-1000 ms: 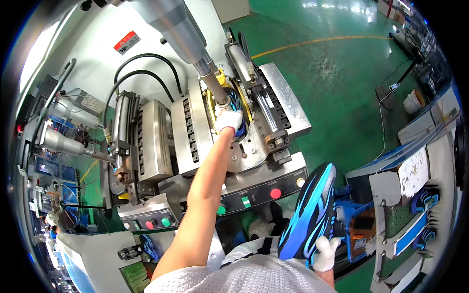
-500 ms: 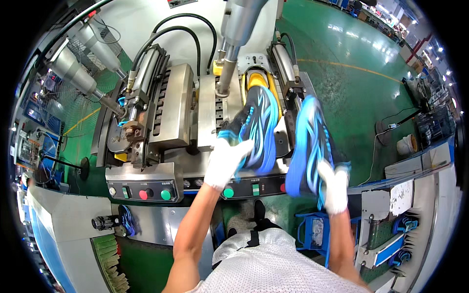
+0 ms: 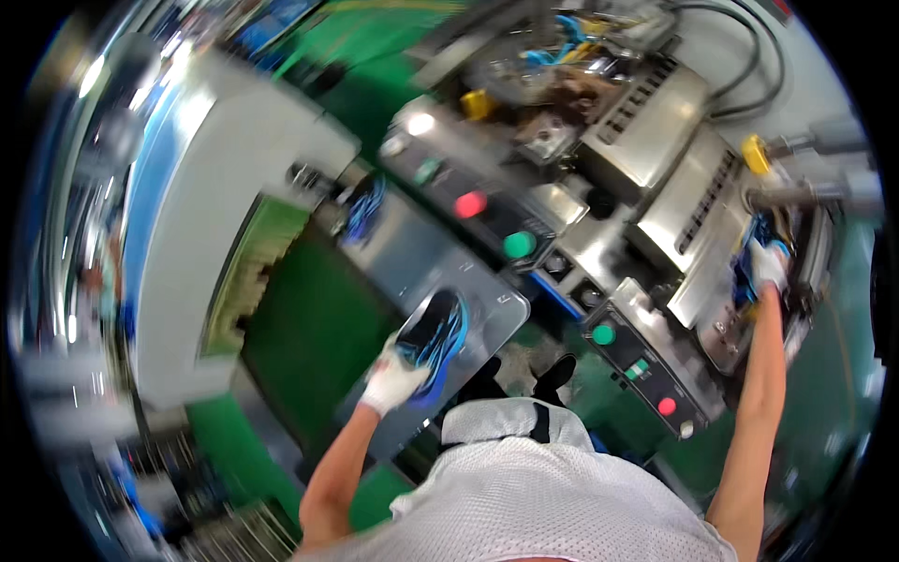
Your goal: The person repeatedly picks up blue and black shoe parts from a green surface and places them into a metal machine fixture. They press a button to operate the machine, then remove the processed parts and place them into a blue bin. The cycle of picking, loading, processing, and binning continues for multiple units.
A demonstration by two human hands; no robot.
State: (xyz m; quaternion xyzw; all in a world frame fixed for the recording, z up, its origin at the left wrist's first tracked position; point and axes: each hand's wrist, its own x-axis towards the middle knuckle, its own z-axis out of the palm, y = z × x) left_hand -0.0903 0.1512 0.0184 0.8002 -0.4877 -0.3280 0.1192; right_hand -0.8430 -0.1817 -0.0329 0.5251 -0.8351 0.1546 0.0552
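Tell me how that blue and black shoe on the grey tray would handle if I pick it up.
The shoe is probably light: the gloved left hand manages it alone. Its rubbery-looking sole probably won't slip on the grey tray. Lying flat, it seems unlikely to roll.

A metal press machine [image 3: 655,159] is filling the upper right of the view, its steel blocks catching bright overhead light. Black hoses [image 3: 740,56] are curving away above it. A control panel [image 3: 487,220] with red and green buttons is sitting just below and left of the machine. A green floor [image 3: 309,337] is spreading farther left, beyond a pale cabinet [image 3: 215,215], everything there blurring.
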